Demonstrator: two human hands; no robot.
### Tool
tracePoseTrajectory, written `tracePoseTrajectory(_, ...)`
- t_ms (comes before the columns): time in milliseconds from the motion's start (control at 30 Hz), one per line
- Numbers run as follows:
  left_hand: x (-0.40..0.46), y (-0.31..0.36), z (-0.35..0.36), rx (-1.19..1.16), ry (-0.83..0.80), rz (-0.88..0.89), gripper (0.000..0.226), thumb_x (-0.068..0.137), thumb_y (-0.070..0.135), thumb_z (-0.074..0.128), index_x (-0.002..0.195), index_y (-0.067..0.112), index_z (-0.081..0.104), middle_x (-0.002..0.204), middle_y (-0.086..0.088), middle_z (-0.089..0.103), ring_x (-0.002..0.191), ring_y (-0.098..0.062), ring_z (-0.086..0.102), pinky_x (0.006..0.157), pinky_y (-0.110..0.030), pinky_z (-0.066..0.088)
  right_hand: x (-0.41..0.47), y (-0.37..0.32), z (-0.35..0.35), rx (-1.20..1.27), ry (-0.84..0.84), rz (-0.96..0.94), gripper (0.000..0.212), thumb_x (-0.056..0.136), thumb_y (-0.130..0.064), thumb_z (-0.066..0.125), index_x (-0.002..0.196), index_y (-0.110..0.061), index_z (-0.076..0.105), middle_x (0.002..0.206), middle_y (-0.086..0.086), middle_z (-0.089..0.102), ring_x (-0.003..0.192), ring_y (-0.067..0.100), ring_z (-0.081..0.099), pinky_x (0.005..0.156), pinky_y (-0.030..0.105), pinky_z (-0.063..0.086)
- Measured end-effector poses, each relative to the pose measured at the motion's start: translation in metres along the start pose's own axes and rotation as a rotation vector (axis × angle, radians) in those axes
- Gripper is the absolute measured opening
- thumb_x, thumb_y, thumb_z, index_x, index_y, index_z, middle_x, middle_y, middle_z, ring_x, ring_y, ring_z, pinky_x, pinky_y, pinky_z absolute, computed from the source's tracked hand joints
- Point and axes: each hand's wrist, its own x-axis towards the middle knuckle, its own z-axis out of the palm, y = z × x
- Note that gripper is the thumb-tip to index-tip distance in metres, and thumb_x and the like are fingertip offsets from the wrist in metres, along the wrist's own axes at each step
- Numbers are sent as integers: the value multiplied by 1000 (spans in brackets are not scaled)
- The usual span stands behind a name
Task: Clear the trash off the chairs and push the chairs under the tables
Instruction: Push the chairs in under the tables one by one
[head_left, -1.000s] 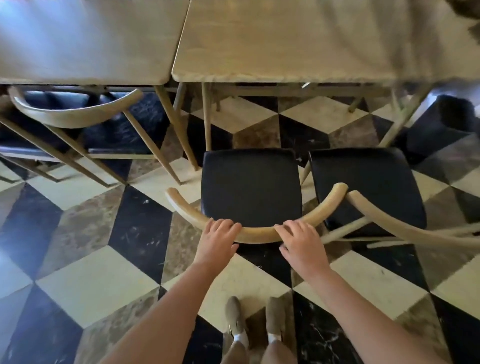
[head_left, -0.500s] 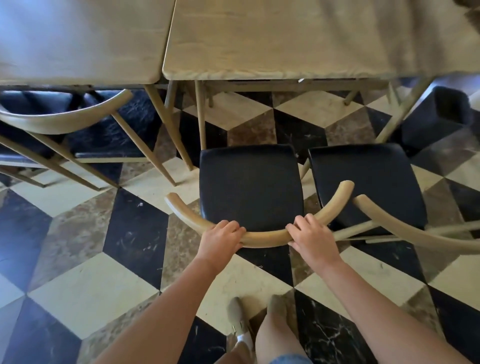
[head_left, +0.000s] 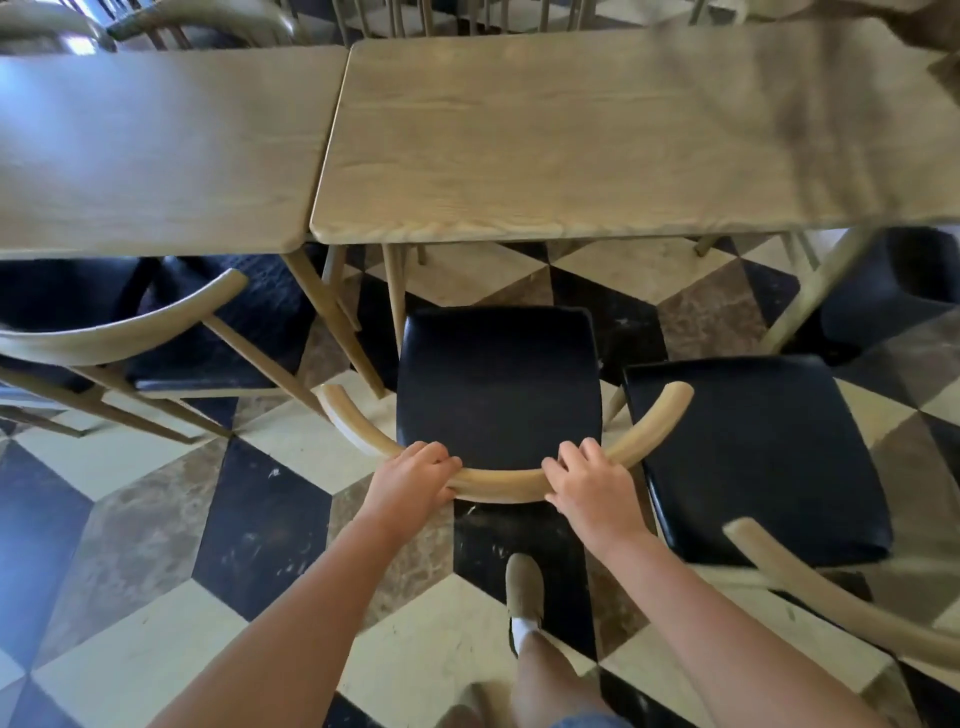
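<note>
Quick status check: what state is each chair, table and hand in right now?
Middle chair: seat bare, not yet under table.
Right chair: seat bare, pulled out.
Left chair: tucked under table.
Right table: top bare.
Left hand: grips middle chair's backrest.
Right hand: grips same backrest.

1. A checkered floor (head_left: 130, 525) of black, cream and brown marble tiles is spreading underfoot.
2. Daylight is glaring bluish at the left edge.
3. More wooden chair backs (head_left: 218, 15) are standing beyond.

The chair (head_left: 498, 384) has apparently slid closer to the table (head_left: 597, 135).
</note>
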Motion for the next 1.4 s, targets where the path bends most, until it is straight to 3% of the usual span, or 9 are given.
tracePoseTrajectory(100, 33, -9, -6, 0, 0, -6, 33, 83, 23, 67, 116, 16, 64, 107, -3, 64, 100, -24, 59, 79, -40, 54, 31, 16, -1, 2, 10, -3, 39, 57, -28, 88, 86, -13, 68, 77, 5, 61, 72, 23, 57, 48, 29, 50)
tracePoseTrajectory(267, 70, -15, -12, 42, 21, 21, 40, 58, 23, 88, 95, 17, 72, 82, 0, 68, 71, -21, 65, 54, -29, 55, 70, 45, 0, -21, 32, -47, 37, 58, -27, 88, 86, -12, 68, 78, 6, 63, 73, 24, 59, 51, 33, 53)
tracePoseTrajectory(367, 86, -17, -13, 42, 35, 48, 40, 58, 25, 87, 94, 17, 72, 82, 0, 67, 69, -21, 64, 51, -29, 55, 84, 59, 1, -29, 42, -75, 36, 58, -26, 87, 86, -12, 68, 78, 6, 63, 72, 23, 58, 53, 32, 54)
tracePoseTrajectory(967, 165, -57, -36, 19, 36, 2, 37, 64, 24, 84, 99, 17, 71, 86, -1, 67, 74, -24, 62, 53, -33, 53, 174, 79, -6, -40, 63, -80, 34, 56, -17, 88, 78, -10, 64, 70, 4, 57, 65, 22, 53, 42, 26, 46)
tracePoseTrajectory(1233, 205, -66, -48, -28, 44, -69, 36, 85, 27, 63, 121, 19, 61, 112, 0, 62, 103, -23, 54, 78, -37, 47, 214, 89, -15, -67, 40, -100, 32, 59, -22, 87, 80, -12, 65, 71, 4, 58, 66, 22, 55, 42, 25, 44)
tracePoseTrajectory(1400, 209, -79, -46, 12, 48, -25, 37, 83, 28, 67, 118, 18, 63, 108, -1, 65, 98, -24, 57, 73, -36, 48, 219, 92, -13, -65, 51, -130, 31, 62, -26, 85, 82, -11, 65, 73, 5, 60, 67, 22, 55, 43, 25, 44)
